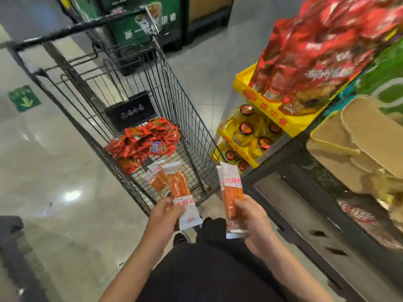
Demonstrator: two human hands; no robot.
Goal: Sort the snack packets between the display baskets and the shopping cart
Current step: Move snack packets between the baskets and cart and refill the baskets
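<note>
A black wire shopping cart stands ahead of me. A heap of small red snack packets lies in it, with a couple of clear packets of orange sticks nearer me. My left hand grips one long orange-stick packet by its white end, just over the cart's near edge. My right hand holds another orange-stick packet upright, to the right of the cart and beside the display stand.
To the right, yellow display trays hold big red bags and yellow packs with round red labels. Brown cardboard lies on a dark shelf unit. A green stand is beyond the cart. Glossy floor spreads left.
</note>
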